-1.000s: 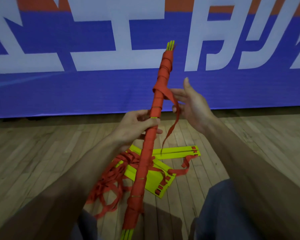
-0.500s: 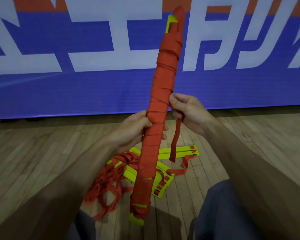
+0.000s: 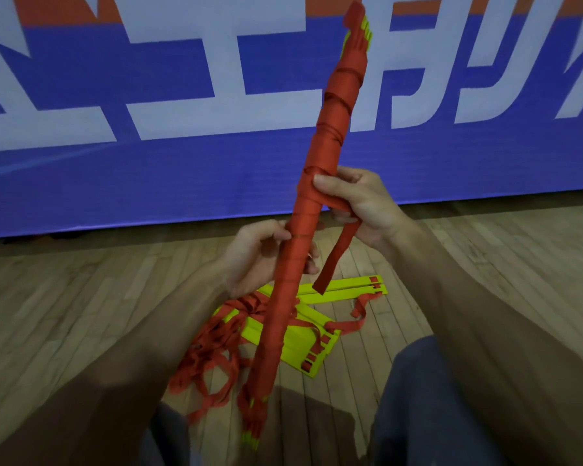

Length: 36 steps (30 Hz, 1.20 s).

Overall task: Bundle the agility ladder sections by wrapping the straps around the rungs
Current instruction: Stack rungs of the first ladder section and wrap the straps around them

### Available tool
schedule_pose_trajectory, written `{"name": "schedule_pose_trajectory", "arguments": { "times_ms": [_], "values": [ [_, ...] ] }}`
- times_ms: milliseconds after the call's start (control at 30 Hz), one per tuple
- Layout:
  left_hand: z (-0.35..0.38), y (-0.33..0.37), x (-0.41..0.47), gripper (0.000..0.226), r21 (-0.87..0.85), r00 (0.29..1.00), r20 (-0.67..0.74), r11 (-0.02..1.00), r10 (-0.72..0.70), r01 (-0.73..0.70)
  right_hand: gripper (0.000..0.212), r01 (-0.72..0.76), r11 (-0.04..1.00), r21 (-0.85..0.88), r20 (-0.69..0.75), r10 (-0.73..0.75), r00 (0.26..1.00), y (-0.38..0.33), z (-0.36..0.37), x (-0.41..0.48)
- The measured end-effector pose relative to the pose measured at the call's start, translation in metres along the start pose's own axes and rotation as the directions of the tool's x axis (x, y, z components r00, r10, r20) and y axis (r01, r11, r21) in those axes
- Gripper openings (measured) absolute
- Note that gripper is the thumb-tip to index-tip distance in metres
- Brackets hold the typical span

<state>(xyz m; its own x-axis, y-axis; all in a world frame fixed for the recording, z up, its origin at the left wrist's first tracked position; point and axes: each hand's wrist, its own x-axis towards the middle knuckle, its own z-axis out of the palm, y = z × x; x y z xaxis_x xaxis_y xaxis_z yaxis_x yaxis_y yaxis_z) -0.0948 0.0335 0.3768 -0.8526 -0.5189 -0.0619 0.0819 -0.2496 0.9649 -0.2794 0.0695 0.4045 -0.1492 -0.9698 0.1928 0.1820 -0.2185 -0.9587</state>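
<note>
- Head view: left hand [image 3: 260,257] grips the wrapped rung bundle [image 3: 330,142] mid-length and props it tilted upright above the floor [image 3: 81,297], probably to steady it.
- Right hand [image 3: 360,203] pinches the strap [image 3: 337,255] against the bundle, likely for tension; the free end hangs.
- Unwrapped ladder section [image 3: 303,348] lies on the floor below.

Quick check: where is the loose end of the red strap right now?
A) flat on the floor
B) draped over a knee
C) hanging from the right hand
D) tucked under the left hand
C: the strap end dangles below the right hand, which holds it beside the wrapped bundle.
</note>
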Motion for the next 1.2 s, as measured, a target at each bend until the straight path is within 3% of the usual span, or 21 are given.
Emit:
{"name": "schedule_pose_trajectory", "arguments": {
  "times_ms": [200, 333, 433, 533, 700, 767, 900, 1100, 1200],
  "values": [
    [0.007, -0.01, 0.003, 0.036, 0.361, 0.974, -0.223, 0.931, 0.038, 0.047, 0.021, -0.012, 0.99, -0.143, -0.272, -0.028, 0.962, -0.003, -0.004, -0.006],
    [0.018, -0.023, 0.012, 0.041, 0.529, 0.912, -0.364, 0.848, 0.187, 0.037, 0.026, -0.048, 0.973, -0.227, -0.405, -0.049, 0.913, 0.002, 0.004, -0.001],
    [0.016, -0.023, 0.015, 0.032, 0.466, 0.891, -0.41, 0.885, 0.194, 0.022, 0.035, -0.028, 0.955, -0.295, -0.442, -0.11, 0.89, 0.006, 0.004, 0.004],
    [0.013, -0.017, 0.012, 0.021, 0.388, 0.89, -0.42, 0.922, 0.177, -0.001, 0.046, 0.015, 0.907, -0.422, -0.381, -0.192, 0.904, 0.008, -0.001, 0.007],
    [0.001, -0.003, 0.001, 0.032, 0.259, 0.916, -0.382, 0.966, 0.124, -0.023, 0.052, 0.074, 0.846, -0.528, -0.219, -0.22, 0.95, 0.008, -0.009, 0.005],
    [-0.002, 0.0, -0.002, 0.035, 0.212, 0.938, -0.333, 0.977, 0.093, -0.022, 0.049, 0.086, 0.862, -0.499, -0.209, -0.216, 0.954, 0.007, -0.013, 0.005],
    [-0.003, 0.002, -0.002, 0.018, 0.193, 0.957, -0.277, 0.981, 0.087, -0.033, 0.039, 0.087, 0.933, -0.349, -0.16, -0.151, 0.976, 0.004, -0.009, 0.001],
    [0.0, 0.003, -0.004, 0.023, 0.084, 0.984, -0.167, 0.995, 0.059, -0.045, 0.033, 0.034, 0.978, -0.206, -0.114, -0.058, 0.992, 0.009, -0.006, 0.002],
    [-0.004, 0.003, -0.003, 0.031, 0.014, 0.992, -0.122, 0.999, 0.036, -0.035, 0.034, 0.005, 0.987, -0.158, -0.003, -0.006, 1.0, 0.01, -0.006, 0.001]
  ]
}}
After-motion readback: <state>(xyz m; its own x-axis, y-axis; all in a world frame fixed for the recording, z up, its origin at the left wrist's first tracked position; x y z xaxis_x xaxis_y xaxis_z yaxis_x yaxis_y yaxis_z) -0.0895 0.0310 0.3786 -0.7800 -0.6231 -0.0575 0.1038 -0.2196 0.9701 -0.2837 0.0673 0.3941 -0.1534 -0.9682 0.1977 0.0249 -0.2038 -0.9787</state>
